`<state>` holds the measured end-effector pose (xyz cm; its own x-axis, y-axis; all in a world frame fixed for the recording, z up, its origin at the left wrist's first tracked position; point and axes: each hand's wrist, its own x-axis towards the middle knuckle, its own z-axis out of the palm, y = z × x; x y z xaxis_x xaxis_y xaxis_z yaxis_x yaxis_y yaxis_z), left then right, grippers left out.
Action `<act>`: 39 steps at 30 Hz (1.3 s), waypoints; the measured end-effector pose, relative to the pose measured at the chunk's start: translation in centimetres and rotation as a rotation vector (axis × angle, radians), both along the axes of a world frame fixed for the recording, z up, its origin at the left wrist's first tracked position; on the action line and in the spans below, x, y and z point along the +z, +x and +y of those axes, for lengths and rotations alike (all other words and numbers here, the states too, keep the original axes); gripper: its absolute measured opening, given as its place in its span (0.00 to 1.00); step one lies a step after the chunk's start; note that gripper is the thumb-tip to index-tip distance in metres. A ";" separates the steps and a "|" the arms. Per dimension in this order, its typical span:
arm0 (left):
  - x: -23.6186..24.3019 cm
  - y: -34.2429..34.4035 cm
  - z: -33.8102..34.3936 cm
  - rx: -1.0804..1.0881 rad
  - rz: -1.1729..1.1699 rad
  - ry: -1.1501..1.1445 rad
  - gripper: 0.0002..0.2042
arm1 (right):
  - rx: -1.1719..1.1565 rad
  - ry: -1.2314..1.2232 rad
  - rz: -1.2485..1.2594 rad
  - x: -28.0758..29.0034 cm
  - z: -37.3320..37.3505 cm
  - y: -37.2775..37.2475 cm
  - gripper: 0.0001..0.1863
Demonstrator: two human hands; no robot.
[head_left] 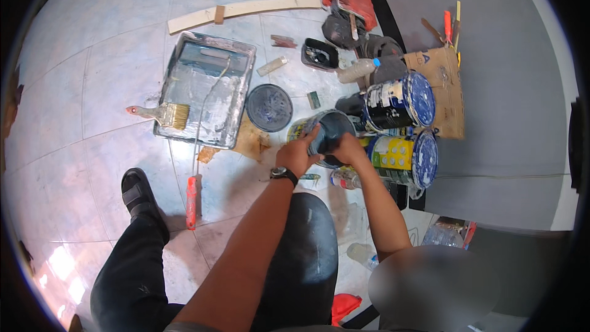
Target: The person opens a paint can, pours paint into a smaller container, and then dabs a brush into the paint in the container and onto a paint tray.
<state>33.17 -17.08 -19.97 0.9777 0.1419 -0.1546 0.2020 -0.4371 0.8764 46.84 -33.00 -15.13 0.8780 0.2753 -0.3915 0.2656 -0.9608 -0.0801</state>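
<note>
"What are we at here?"

"We have the bucket (339, 124) in front of our knee, on the tiles between the round lid (269, 107) and the paint cans (393, 154). We'd judge it's the reaching-in step: our right hand (351, 149) is down in its mouth."

"And our fingers?"

"On the left hand (296, 155), thumb and fingers are clamped on the bucket's rim. The right fingertips are hidden inside, so we can't tell whether they're together or holding anything."

"What does the next move call for?"

"A firm left hold, we think, so the bucket doesn't tip whenever our right hand works or lifts out."
</note>
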 end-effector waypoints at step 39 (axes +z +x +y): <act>0.5 0.0 0.2 -0.005 0.017 -0.052 0.48 | 0.051 0.058 0.146 -1.5 0.8 0.4 0.21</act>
